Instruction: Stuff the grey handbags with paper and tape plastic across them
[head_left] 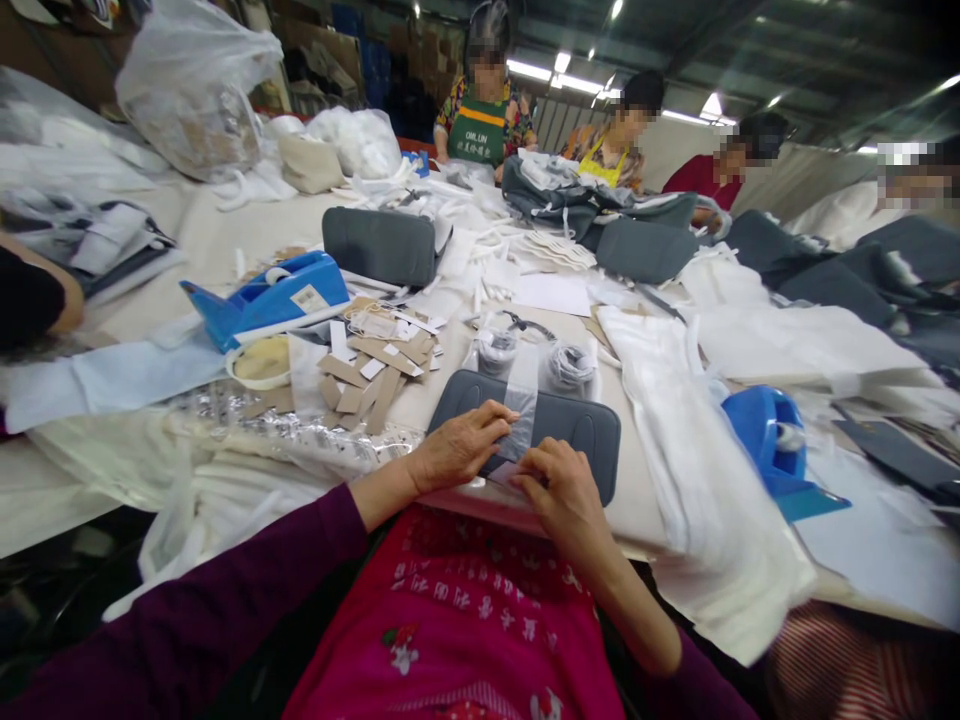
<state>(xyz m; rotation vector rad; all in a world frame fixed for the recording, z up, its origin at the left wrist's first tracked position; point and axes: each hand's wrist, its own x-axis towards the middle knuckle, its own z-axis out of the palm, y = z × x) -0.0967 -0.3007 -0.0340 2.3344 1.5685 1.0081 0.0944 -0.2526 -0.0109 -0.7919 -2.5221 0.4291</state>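
A dark grey padded panel [585,430] with rounded corners lies on the table edge right before me. Around its middle runs a translucent white strip [525,385], and two bundles of wrapped grey cord [570,365] rest at its far side. My left hand [469,443] lies over the panel's left half, its fingers pinched together at the strip's left edge; what they hold, if anything, is hidden. Near the panel's front edge, my right hand [562,485] has its thumb and fingers closed on a small pale flap [502,472].
To the left are a blue tape dispenser [285,290], a tape roll [259,360] and cardboard strips [375,370]. Another blue dispenser [765,440] and white foam sheets [660,430] lie to the right. Another grey panel [379,245] stands behind. Several people work across the table.
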